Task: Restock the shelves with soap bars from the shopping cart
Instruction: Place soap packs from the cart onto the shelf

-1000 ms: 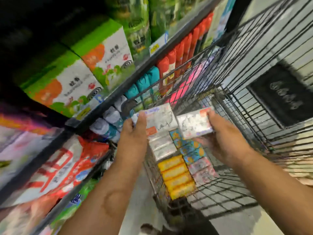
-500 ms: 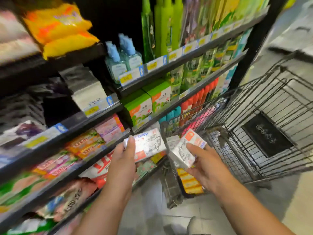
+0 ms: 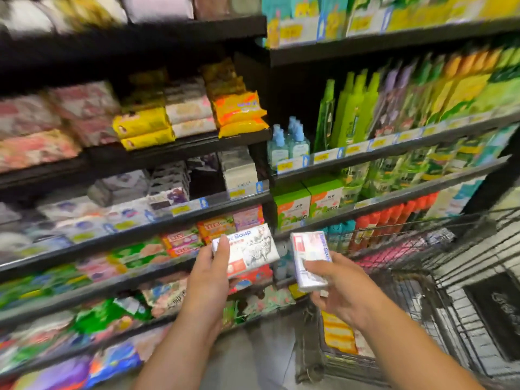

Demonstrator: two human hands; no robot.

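Two hands up and both were loaded! The left hand gripped a white soap bar by its left end, thumb pressed over the printed front and fingers curled out of sight behind it. The face lettered "Soap" was turned toward the camera. That bar hung just in front of the front edge of the shelves, right before a row of orange boxes, though the blur made it impossible to tell whether it touched them. Beside it, the right hand clamped a second soap bar, stood up on end, with the thumb across its lower part and the fingers wrapped underneath. The two bars sat near each other at about the same height, a clear gap between them, and the hands were apart. The second bar hovered between the shelf front and the near left corner of the shopping cart, above the cart's rim. Down inside the cart, below the right wrist, a stack of yellow bars lay against the near wall. Green bottles lined a higher shelf on the right, well clear of both hands.
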